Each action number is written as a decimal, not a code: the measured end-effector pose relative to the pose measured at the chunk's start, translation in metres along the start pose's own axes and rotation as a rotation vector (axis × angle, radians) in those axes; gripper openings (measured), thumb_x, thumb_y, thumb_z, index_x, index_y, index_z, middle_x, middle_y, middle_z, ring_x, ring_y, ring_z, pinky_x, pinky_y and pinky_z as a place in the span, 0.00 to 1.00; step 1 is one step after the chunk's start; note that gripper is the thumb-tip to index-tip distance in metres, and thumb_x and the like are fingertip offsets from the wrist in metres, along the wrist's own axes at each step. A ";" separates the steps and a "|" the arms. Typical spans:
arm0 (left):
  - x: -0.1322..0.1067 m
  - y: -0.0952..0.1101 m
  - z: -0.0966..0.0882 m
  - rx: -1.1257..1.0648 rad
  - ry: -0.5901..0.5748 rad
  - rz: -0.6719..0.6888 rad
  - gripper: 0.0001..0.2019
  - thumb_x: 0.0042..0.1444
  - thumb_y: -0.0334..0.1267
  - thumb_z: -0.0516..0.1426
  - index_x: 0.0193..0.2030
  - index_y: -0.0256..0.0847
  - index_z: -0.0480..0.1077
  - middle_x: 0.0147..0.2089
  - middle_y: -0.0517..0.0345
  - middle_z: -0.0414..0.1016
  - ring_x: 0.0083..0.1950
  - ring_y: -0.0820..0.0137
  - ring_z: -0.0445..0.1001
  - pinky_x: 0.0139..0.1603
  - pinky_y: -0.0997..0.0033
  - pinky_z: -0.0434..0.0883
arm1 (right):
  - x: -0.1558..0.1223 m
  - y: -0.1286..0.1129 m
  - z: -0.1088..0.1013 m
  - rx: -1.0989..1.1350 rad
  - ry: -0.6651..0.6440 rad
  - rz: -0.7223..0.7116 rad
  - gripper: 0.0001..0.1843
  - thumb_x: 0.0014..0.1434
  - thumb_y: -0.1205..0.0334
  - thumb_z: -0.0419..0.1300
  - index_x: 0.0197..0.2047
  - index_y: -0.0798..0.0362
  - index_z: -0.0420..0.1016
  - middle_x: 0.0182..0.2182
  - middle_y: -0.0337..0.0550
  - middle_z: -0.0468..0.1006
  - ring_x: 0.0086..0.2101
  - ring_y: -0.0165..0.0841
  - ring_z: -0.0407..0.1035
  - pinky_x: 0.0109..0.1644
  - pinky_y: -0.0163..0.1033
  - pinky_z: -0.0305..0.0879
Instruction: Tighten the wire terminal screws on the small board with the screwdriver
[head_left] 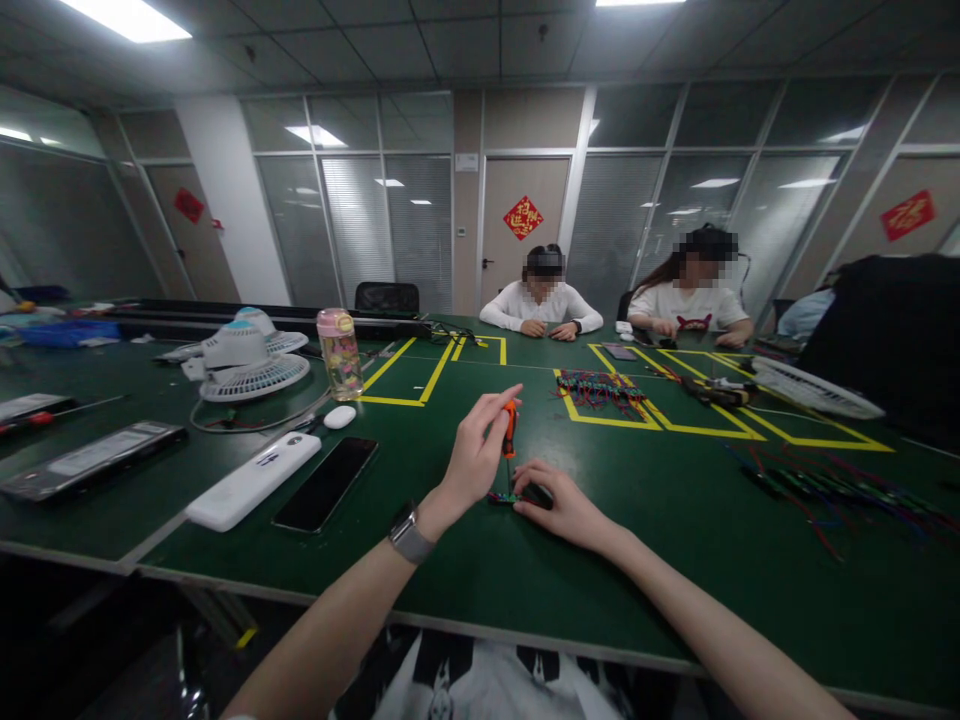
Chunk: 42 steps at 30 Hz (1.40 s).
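Note:
My left hand [476, 450], with a watch [409, 532] on its wrist, is closed on the orange and black handle of a screwdriver [510, 432]. The screwdriver stands nearly upright, its thin shaft running down to a small green circuit board [501, 497] on the table. Whether the tip sits in a screw is too small to tell. My right hand [566, 510] rests on the table, thumb and fingertips pinching the right end of that board. A dark patch shows under its curled fingers; I cannot make out what it is.
A phone [327, 484], a white power bank [255, 480], a pink-lidded bottle [340, 355] and fan parts [255, 365] lie left. Wired circuit boards [600, 390] lie ahead; another bundle [840, 490] is right. Two people [541, 295] sit opposite. Yellow tape [615, 423] marks the green table.

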<state>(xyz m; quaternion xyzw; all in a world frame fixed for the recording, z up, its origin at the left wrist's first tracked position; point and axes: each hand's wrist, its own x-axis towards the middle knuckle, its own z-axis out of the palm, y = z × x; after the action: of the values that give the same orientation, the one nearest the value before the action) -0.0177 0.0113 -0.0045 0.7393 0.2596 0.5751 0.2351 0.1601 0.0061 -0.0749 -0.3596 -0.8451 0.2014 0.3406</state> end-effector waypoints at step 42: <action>0.005 -0.006 -0.001 -0.065 0.059 -0.033 0.10 0.57 0.37 0.61 0.45 0.42 0.75 0.43 0.55 0.71 0.43 0.70 0.72 0.44 0.73 0.70 | -0.001 0.003 0.000 -0.031 -0.024 0.004 0.03 0.57 0.66 0.63 0.36 0.53 0.74 0.40 0.44 0.73 0.43 0.37 0.69 0.50 0.42 0.65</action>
<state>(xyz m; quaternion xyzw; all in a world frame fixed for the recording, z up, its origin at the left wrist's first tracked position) -0.0179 0.0192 -0.0041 0.7098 0.2597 0.6007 0.2605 0.1616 0.0071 -0.0771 -0.3642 -0.8514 0.1932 0.3244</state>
